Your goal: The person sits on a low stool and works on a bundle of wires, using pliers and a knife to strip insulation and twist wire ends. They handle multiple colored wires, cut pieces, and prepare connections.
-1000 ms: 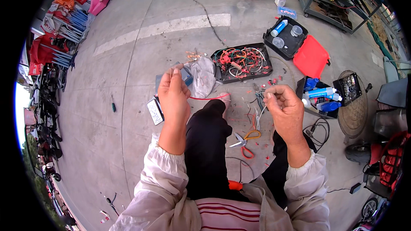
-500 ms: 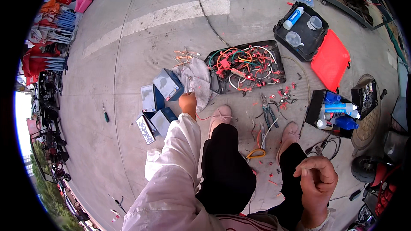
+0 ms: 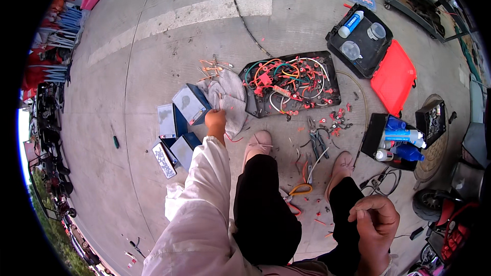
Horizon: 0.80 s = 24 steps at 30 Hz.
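Observation:
My left hand is closed, reaching over the near edge of a crumpled grey cloth. A thin piece seems to stick out beyond its fingers, too small to name. Right beside it is a blue battery-like block with a grey top, grouped with similar blocks. My right hand is held up at the lower right above my leg, fingers curled and thumb meeting the forefinger; what they pinch, if anything, is hidden.
Ahead, a black tray holds tangled coloured wires. Pliers, red-handled scissors and scattered red connectors lie around my feet. To the right are an open tool case and a black box of bottles. A screwdriver lies left.
The whole view has shifted slightly, so most ground items appear further left. Red-handled scissors now show beside my leg. Both hands keep nearly the same pose.

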Motion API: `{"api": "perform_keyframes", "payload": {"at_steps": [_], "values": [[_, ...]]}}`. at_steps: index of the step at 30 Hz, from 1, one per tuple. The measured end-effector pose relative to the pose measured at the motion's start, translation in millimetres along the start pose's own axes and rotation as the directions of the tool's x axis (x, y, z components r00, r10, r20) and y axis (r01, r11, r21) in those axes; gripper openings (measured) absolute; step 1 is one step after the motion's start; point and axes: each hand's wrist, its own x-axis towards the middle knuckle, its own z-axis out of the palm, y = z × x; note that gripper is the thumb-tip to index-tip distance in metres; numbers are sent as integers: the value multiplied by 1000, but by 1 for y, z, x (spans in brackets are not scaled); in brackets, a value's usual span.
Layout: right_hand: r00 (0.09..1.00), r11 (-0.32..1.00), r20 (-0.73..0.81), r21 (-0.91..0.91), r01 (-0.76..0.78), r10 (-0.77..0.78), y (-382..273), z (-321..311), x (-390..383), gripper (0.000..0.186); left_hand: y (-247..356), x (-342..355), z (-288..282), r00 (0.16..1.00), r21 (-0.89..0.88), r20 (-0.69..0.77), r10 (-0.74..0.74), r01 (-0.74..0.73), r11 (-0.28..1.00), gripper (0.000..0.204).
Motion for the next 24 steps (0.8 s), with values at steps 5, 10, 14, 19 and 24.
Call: {"api": "perform_keyframes", "payload": {"at_steps": [5,10,14,19,24], "values": [[999,988,-30,151,16,-12,4,-4,7,8,80,-145,-5,768,-524,592,245,136,841,10],[997,940,22,334,66,-78,10,13,10,10,157,-332,-82,506,-546,708,493,-51,836,5],[992,849,4,517,109,-130,18,7,3,11,156,-411,-78,443,-539,638,630,-327,776,3],[984,810,-52,562,170,-171,11,-8,-6,13,148,-447,-63,443,-538,492,749,-521,662,11],[971,812,-113,533,238,-210,9,-21,-6,13,146,-463,-49,425,-536,450,785,-575,618,16]]}}
